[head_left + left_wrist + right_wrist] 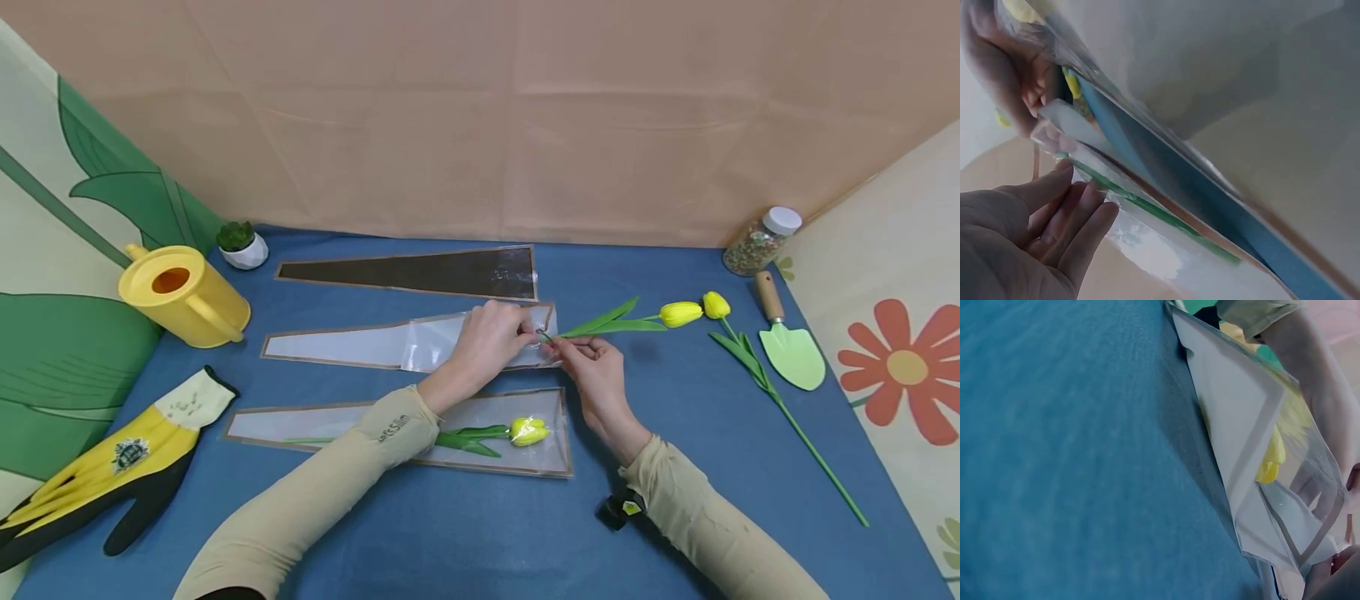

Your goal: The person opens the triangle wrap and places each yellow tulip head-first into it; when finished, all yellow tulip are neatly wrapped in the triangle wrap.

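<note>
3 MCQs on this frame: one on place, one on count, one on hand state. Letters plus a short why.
1. Where is the watering can?
A. far left of the table
B. beside the jar
C. in front of the right arm

2. How many yellow tulips are in view?
A. one
B. two
C. three

3. What is the right hand doing?
A. lying flat on the cloth
B. pinching a tulip stem at the mouth of the middle sleeve
C. gripping the trowel

Answers:
1 A: the can stands at the left edge, near the small potted plant.
2 C: one tulip lies inside the near sleeve, one tulip is being fed in, one lies loose by the trowel.
3 B: its fingers hold the stem at the opening of the middle sleeve, which the left hand holds.
</note>
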Tool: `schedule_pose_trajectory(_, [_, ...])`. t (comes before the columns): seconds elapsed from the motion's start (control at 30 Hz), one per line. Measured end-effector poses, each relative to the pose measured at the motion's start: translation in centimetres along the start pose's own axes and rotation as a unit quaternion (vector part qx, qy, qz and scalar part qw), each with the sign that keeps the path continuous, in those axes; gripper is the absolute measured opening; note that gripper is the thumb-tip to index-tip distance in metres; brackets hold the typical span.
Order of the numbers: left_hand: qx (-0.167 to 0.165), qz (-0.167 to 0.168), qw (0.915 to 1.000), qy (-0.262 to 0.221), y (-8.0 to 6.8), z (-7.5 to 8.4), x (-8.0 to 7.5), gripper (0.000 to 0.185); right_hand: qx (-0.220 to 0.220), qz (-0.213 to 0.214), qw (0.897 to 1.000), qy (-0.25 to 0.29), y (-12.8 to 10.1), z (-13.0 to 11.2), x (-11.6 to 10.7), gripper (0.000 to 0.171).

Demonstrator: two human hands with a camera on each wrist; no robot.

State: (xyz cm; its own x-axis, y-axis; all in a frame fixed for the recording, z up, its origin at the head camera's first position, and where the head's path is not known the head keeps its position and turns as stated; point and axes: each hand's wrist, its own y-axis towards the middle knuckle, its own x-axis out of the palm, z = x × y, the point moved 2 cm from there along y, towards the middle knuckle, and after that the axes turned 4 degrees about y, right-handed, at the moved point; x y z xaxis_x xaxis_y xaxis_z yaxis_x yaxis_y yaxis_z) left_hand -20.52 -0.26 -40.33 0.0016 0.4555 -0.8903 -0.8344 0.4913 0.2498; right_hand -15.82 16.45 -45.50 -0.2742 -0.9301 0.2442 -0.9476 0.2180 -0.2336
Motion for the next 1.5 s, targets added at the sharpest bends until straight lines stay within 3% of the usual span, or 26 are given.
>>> schedule_pose_trajectory(0.47, [0.002, 0.013, 0.9999, -0.011, -0.3, 0.0, 0.0, 0.009, 0.005, -0.026, 0.999, -0.039, 0.2, 0.3, 0.8, 0.019])
schedule_pose_trajectory(0.83, [0.004, 0.005, 1.0000, -0.002, -0.5, -0.2, -0.2, 0.007, 0.026, -0.061, 0.997, -0.044, 0.6, 0.2, 0.9, 0.020])
schedule_pose_trajectory(0.93, [0.000, 0.001, 1.0000, -0.007, -0.6, -0.3, -0.2, 0.006, 0.041, -0.099, 0.992, -0.068, 0.8, 0.0, 0.9, 0.027])
schedule_pose_trajectory(1.1, [-0.016, -0.011, 0.9998, -0.006, -0.6, -0.8, -0.2, 0.006, 0.092, -0.196, 0.971, -0.102, 1.1, -0.5, 0.2, 0.035])
schedule_pose_trajectory(1.23, [-0.021, -0.018, 0.9996, 0.001, -0.6, -1.3, -0.1, 0.007, 0.125, -0.220, 0.963, -0.092, 1.2, -1.1, -0.6, 0.037])
schedule_pose_trajectory(1.5, [-0.030, -0.031, 0.9990, 0.011, -0.6, -1.7, 0.0, 0.009, 0.121, -0.194, 0.973, -0.024, 0.4, -1.8, -2.4, 0.039])
